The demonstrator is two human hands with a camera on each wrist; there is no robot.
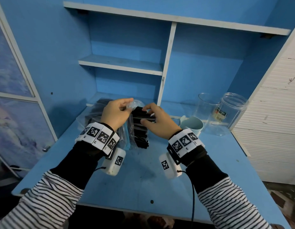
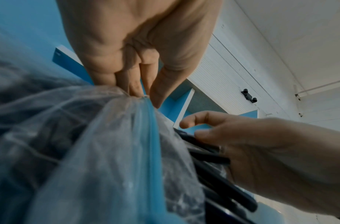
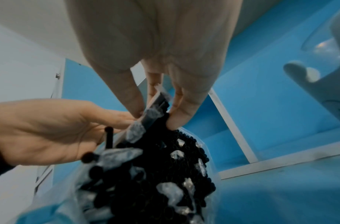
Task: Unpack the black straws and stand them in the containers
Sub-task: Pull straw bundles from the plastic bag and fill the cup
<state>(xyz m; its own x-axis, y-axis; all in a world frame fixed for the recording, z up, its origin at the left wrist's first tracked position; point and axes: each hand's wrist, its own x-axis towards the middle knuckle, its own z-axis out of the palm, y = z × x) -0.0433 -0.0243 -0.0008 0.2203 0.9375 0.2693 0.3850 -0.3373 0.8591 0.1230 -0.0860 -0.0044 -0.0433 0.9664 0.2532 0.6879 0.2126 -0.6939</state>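
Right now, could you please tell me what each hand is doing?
Left hand: pinching the clear plastic bag.
Right hand: gripping black straws.

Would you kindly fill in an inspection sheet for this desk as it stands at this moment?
Surface: blue desk, scuffed, set in a blue shelf unit.
Job's things: black straws in a clear plastic bag; a second pack behind; clear cup, clear jar and pale blue mug at right, no straws in them.
Clutter: nothing seen.
Grippers: left hand pinches the bag's top; right hand grips straws at the bag's mouth.
Cables: dark cord hangs from the right wrist unit.
Surroundings: white slatted panel at right.
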